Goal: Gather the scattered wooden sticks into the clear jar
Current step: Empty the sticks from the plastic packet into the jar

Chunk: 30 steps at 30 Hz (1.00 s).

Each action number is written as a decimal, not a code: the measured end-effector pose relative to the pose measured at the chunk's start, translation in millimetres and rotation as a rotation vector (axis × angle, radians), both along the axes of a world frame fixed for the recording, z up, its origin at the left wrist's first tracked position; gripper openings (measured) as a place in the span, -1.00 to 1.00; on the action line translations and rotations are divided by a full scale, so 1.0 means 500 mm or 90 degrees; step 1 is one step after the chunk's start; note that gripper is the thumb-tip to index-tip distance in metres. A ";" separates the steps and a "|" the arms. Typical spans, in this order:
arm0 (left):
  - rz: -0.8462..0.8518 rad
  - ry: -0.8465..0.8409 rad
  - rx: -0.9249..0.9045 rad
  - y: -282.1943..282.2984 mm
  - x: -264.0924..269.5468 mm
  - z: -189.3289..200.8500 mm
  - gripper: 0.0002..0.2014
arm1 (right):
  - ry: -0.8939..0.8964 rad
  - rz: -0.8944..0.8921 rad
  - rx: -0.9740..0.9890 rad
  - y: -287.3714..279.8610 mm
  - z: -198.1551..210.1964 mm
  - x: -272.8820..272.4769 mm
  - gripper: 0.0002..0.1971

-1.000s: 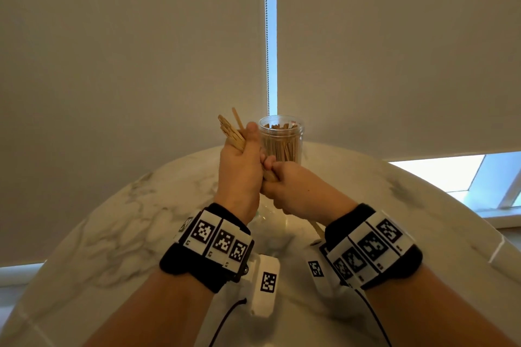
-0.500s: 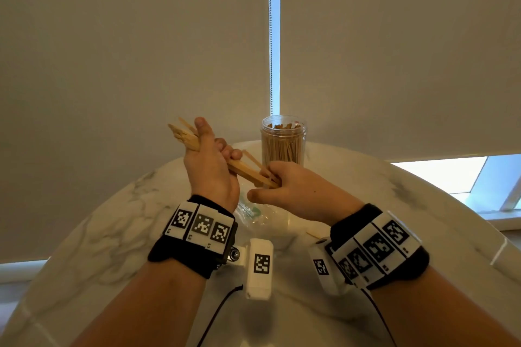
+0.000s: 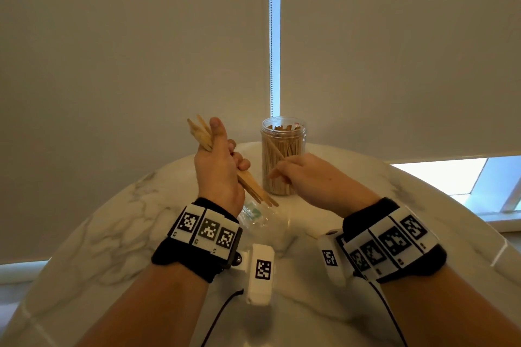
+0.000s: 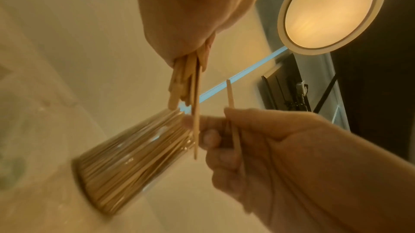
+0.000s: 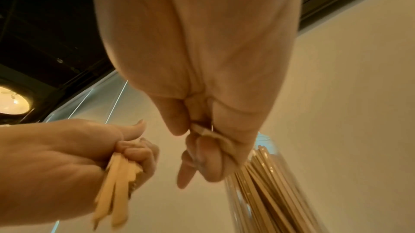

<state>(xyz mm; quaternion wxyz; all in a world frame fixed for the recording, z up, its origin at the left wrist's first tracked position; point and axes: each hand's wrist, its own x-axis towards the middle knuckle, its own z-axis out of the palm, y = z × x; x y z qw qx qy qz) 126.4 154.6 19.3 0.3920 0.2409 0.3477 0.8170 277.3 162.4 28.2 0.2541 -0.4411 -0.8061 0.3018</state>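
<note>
A clear jar packed with upright wooden sticks stands at the far side of the marble table. My left hand grips a bundle of wooden sticks held aslant, left of the jar; the bundle's lower ends poke out below my fist. My right hand pinches a single stick just in front of the jar. The left wrist view shows the bundle, the single stick and the jar. In the right wrist view the jar is close below my fingers.
A crumpled clear plastic wrapper with green print lies on the table between my wrists. Roller blinds hang close behind the jar, with a bead chain in the gap. The table edge curves round to left and right.
My hands have drawn apart. The right hand pulled one stick out of the bundle and moved right, in front of the jar. The left hand tilted the bundle more upright.
</note>
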 end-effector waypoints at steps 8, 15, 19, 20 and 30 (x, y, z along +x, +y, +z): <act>-0.091 0.269 -0.083 -0.017 0.031 -0.008 -0.69 | -0.061 0.064 0.070 -0.010 -0.007 -0.020 -0.53; -0.028 0.123 -0.168 0.000 -0.004 -0.006 -0.68 | -0.235 -0.046 -0.020 -0.003 0.009 0.041 -0.65; -0.069 0.059 -0.171 -0.008 -0.002 0.000 -0.67 | -0.392 -0.078 -0.128 -0.003 -0.011 0.063 -0.75; -0.069 0.057 -0.162 -0.009 0.000 0.001 -0.67 | -0.418 -0.084 -0.137 -0.002 -0.017 0.063 -0.75; -0.134 -0.012 -0.121 0.000 0.004 0.009 -0.80 | -0.583 -0.084 -0.139 0.019 -0.066 0.057 -0.77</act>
